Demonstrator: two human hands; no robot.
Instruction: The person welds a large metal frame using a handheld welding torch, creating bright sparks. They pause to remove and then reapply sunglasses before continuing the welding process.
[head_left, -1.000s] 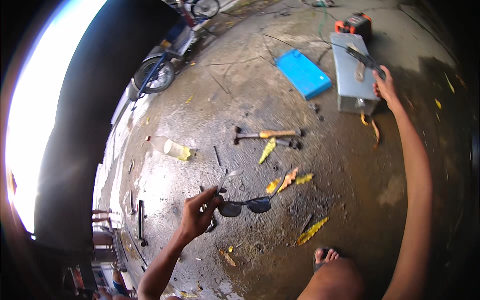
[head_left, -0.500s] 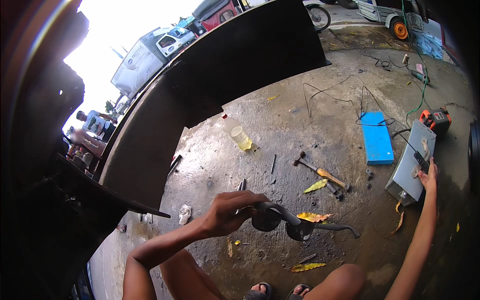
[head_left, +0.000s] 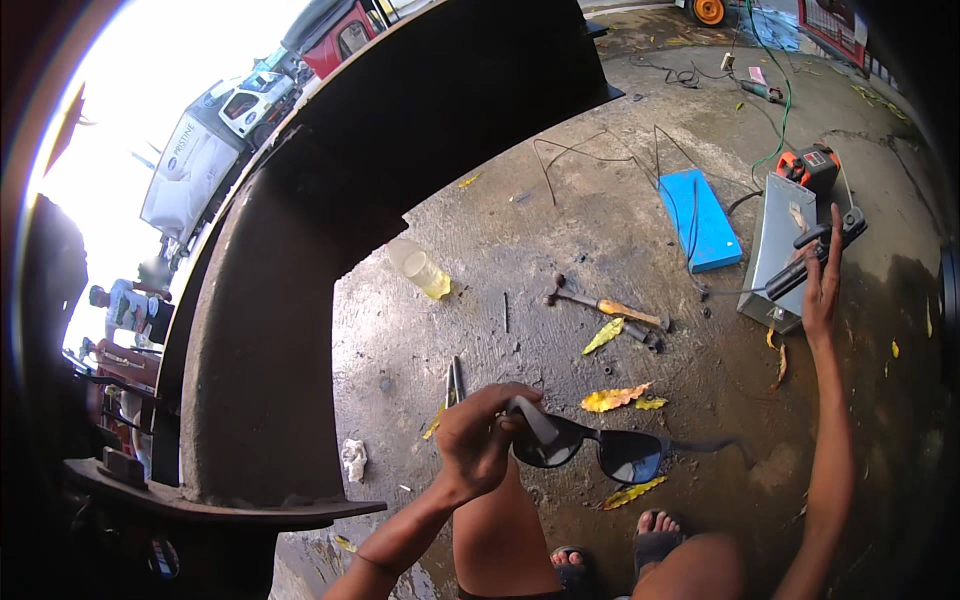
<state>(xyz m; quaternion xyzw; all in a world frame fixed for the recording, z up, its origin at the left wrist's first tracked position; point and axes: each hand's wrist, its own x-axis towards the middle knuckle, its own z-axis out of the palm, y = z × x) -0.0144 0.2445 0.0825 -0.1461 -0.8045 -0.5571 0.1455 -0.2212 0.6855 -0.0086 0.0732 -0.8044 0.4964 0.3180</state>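
My left hand (head_left: pixel 480 440) is closed on one temple of dark sunglasses (head_left: pixel 585 448), held above the ground with their other temple stretched out to the right. At the right, my right hand (head_left: pixel 822 285) grips a black welding electrode holder (head_left: pixel 790 277) with its fingers reaching up across it. The holder is tilted, its jaw end up to the right, in front of a grey metal box (head_left: pixel 765 230). A thin cable runs from its lower end. Part of the grip is hidden behind the fingers.
A large dark steel beam (head_left: pixel 270 330) curves along the left. On the wet concrete lie a hammer (head_left: pixel 605 303), a bottle of yellowish liquid (head_left: pixel 420 268), a blue box (head_left: pixel 700 220), leaves and cables. An orange-and-black machine (head_left: pixel 810 168) stands behind the grey box. Other people (head_left: pixel 130 308) are far left.
My right hand has taken up the electrode holder from the grey box and turned it jaw-end up. The sunglasses have turned so their lenses show more. The view has shifted to the right.
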